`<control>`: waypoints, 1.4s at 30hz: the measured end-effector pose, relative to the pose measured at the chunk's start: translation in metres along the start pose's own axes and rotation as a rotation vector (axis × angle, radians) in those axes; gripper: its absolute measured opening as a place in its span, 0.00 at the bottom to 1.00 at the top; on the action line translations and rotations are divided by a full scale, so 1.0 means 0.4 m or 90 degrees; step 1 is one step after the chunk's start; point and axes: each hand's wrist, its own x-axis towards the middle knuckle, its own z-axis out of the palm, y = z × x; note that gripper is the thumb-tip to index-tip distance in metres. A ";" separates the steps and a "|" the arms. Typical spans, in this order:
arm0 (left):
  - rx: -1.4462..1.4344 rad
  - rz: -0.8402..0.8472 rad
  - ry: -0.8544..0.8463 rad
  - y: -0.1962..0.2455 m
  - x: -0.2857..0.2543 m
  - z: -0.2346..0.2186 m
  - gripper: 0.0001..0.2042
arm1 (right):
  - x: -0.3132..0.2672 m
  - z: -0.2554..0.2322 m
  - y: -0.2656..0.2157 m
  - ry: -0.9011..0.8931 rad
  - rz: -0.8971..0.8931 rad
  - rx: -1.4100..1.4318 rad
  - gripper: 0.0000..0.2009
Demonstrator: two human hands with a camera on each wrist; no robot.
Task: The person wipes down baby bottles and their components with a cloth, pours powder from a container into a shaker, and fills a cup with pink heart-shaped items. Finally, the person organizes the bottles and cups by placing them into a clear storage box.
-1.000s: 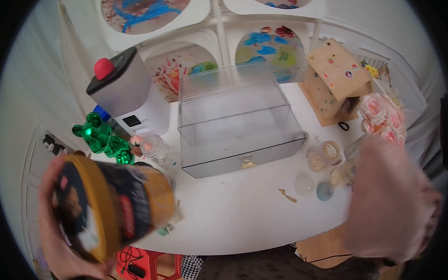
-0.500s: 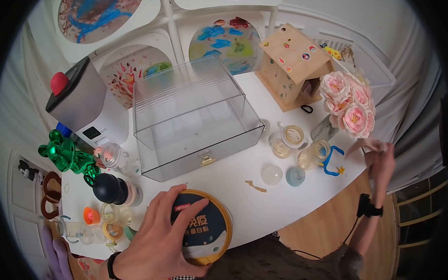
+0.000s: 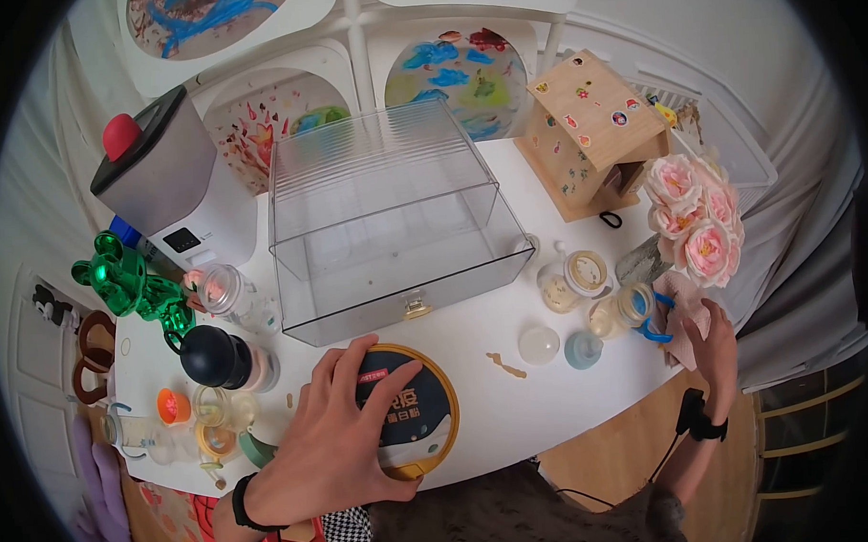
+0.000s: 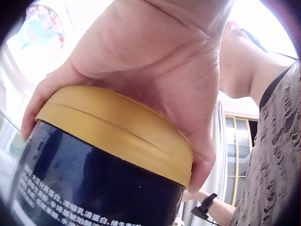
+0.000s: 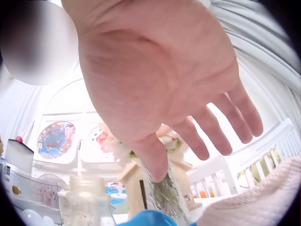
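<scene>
At the front edge of the white table (image 3: 515,411), my left hand (image 3: 339,437) grips a tub (image 3: 411,420) from above. Its round lid has a yellow rim and a dark top with Chinese lettering. In the left wrist view, thumb and fingers span the yellow lid (image 4: 113,125) above the tub's dark blue side (image 4: 99,165). My right hand (image 3: 714,347) is at the table's right edge beside a crumpled pink cloth (image 3: 682,320). The right wrist view has its palm bare and its fingers (image 5: 214,132) spread, with the cloth (image 5: 263,197) lower right.
A clear drawer box (image 3: 395,263) stands mid-table. Right of it are jars (image 3: 573,280), a blue-handled item (image 3: 656,321), pink flowers (image 3: 706,247) and a wooden house (image 3: 592,132). On the left are a black-capped bottle (image 3: 217,355), a green bear figure (image 3: 133,281) and a grey-white appliance (image 3: 178,184).
The tub went from tilted in my raised left hand to upright at the table's front edge. My right hand carried the pink cloth to the table's right side and let it go.
</scene>
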 end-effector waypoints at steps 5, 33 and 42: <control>0.016 0.001 0.027 0.002 0.004 0.009 0.50 | -0.094 -0.107 -0.210 0.006 -0.003 -0.100 0.22; -0.295 0.020 0.250 -0.097 -0.094 0.148 0.58 | -0.161 -0.024 -0.748 -0.117 -0.943 0.221 0.33; -0.376 -0.010 0.203 -0.105 -0.072 0.139 0.58 | -0.175 0.023 -0.716 -0.023 -0.976 0.086 0.41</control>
